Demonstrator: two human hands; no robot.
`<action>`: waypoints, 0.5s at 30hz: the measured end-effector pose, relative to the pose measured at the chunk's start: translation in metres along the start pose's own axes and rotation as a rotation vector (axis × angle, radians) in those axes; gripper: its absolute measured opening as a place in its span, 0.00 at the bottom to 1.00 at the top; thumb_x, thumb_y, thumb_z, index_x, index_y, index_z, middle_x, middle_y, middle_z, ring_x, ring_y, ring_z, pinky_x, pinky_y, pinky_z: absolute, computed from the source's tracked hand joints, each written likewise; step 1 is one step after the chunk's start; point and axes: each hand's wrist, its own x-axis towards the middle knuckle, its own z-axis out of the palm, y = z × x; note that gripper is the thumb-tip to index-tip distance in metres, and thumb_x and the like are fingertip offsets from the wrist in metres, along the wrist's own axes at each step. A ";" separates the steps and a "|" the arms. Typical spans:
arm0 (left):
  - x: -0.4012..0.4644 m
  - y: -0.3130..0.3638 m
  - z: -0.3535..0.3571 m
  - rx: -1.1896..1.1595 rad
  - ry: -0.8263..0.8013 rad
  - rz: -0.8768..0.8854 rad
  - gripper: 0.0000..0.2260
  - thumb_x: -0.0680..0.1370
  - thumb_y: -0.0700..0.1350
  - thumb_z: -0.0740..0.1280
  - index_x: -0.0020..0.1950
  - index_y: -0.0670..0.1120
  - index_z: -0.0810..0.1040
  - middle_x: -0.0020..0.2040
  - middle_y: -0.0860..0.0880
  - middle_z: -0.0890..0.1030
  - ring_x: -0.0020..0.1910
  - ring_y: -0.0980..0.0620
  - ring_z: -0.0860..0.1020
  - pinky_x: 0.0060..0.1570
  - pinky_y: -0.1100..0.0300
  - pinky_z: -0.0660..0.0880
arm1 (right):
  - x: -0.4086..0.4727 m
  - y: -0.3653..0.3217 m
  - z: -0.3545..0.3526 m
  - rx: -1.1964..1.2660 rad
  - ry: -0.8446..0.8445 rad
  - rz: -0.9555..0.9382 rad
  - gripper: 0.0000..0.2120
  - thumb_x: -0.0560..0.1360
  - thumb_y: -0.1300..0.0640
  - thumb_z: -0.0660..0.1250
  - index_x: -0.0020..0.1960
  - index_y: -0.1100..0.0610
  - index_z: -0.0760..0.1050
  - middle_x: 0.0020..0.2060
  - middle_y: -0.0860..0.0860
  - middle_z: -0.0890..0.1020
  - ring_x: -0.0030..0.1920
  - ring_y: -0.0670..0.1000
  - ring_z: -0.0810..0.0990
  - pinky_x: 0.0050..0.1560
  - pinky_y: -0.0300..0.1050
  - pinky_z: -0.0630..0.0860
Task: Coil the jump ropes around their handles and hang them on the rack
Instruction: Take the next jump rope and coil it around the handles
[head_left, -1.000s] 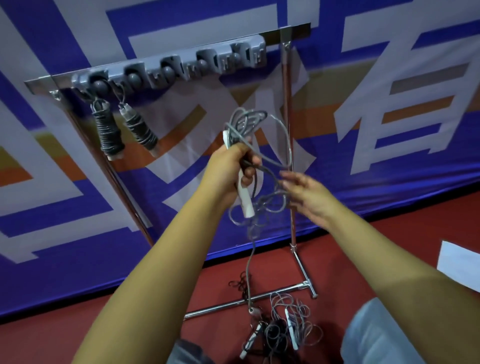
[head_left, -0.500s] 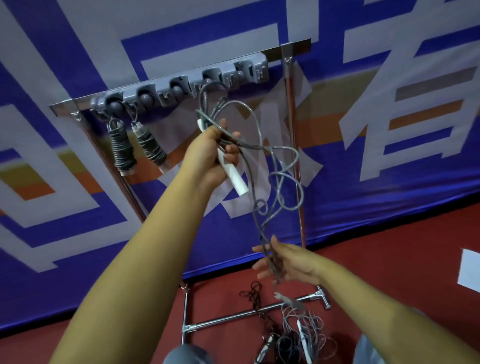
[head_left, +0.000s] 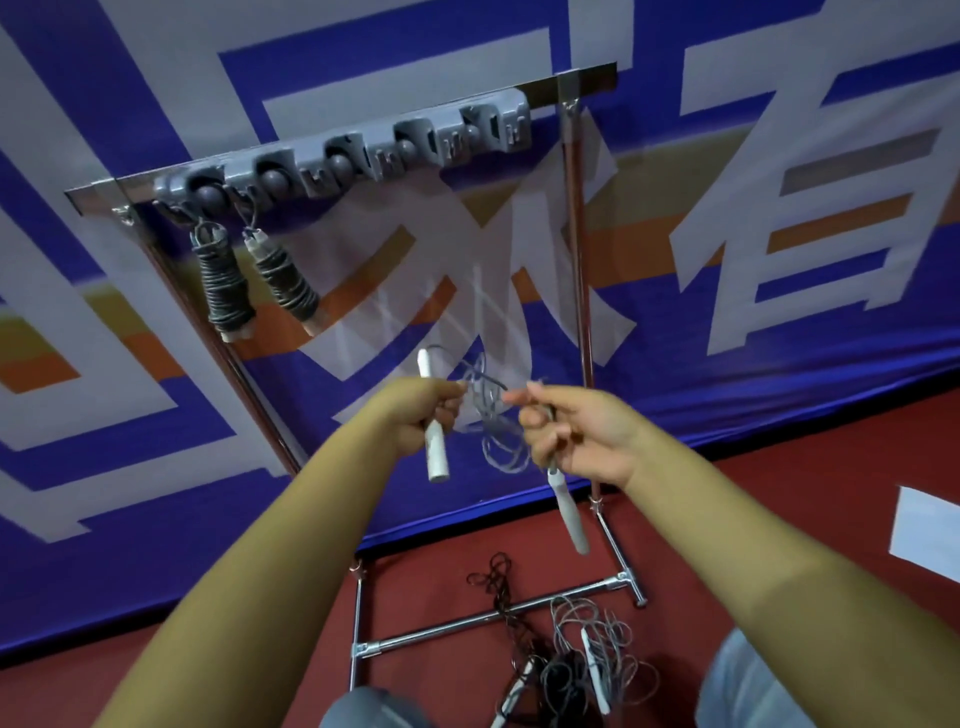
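In the head view, the left hand (head_left: 421, 415) has its fingers curled tight round a white handle (head_left: 432, 415), which stands nearly upright, one end poking above the fist and the other below it. The right hand (head_left: 576, 431) pinches the grey rope (head_left: 491, 415) between curled fingers, and the second handle (head_left: 569, 512) dangles just below that fist, tilted. Between the two fists the rope hangs in a loose tangle of loops, touching both hands.

Above and left of the left fingers, two coiled ropes (head_left: 254, 280) hang from the grey holder (head_left: 353, 156) on the rack (head_left: 576, 249). Well below both hands, more ropes (head_left: 576, 660) lie in a heap on the red floor (head_left: 779, 493) by the rack's foot bar.

Half a second ago the left hand was raised near the holder and the right hand was low and open under the rope; now both are level, close together, and the right hand has closed on the rope.
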 end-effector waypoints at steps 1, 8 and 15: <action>-0.002 -0.007 -0.001 -0.058 -0.051 -0.035 0.06 0.80 0.35 0.59 0.44 0.38 0.71 0.38 0.44 0.72 0.19 0.60 0.66 0.18 0.71 0.63 | 0.000 -0.005 0.006 0.046 0.003 -0.013 0.13 0.81 0.57 0.57 0.49 0.65 0.76 0.29 0.52 0.74 0.22 0.41 0.67 0.24 0.33 0.71; -0.035 -0.015 0.006 0.157 -0.203 0.196 0.11 0.81 0.44 0.61 0.60 0.42 0.76 0.50 0.45 0.83 0.48 0.51 0.81 0.45 0.57 0.79 | 0.009 -0.010 0.019 -0.047 0.100 0.017 0.15 0.81 0.57 0.56 0.53 0.66 0.78 0.45 0.60 0.82 0.49 0.55 0.81 0.59 0.57 0.75; -0.044 -0.050 0.018 0.643 -0.177 0.642 0.21 0.81 0.48 0.61 0.71 0.57 0.56 0.65 0.47 0.74 0.57 0.53 0.77 0.54 0.54 0.78 | 0.009 -0.014 0.037 -0.101 0.074 -0.033 0.16 0.80 0.54 0.60 0.56 0.65 0.76 0.47 0.58 0.81 0.47 0.54 0.81 0.55 0.49 0.75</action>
